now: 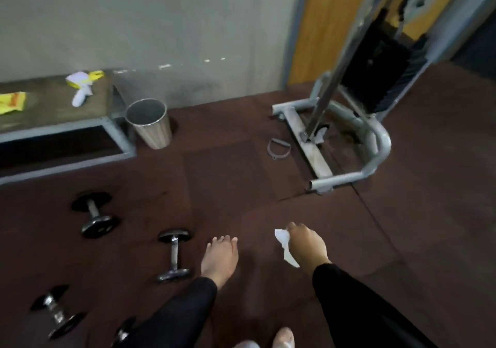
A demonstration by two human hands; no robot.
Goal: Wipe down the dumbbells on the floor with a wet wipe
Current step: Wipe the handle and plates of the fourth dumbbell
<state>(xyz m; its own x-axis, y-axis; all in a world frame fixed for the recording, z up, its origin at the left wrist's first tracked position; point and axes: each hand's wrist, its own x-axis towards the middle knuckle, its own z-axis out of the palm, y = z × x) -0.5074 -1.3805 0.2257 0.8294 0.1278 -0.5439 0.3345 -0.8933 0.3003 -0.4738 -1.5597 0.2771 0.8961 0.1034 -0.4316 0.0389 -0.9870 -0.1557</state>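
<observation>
On the far left a dumbbell (57,311) lies on the dark floor (349,240), its bar running slantwise. Behind it a second dumbbell (95,214) lies with its bar pointing nearly away from the person, near the low bench (61,138). A third dumbbell (174,255) lies more to the middle, and its long axis also runs away from the person. Just to the right of it hangs the left hand (220,260), fingers straight and holding nothing, not touching the bar. Further right, well apart from every dumbbell, the right hand (307,245) has its fingers curled around a white wet wipe (284,245). So the wipe must travel left, across the body, and I judge the third dumbbell the nearest one to reach; the free left hand is closer and could steady it.
</observation>
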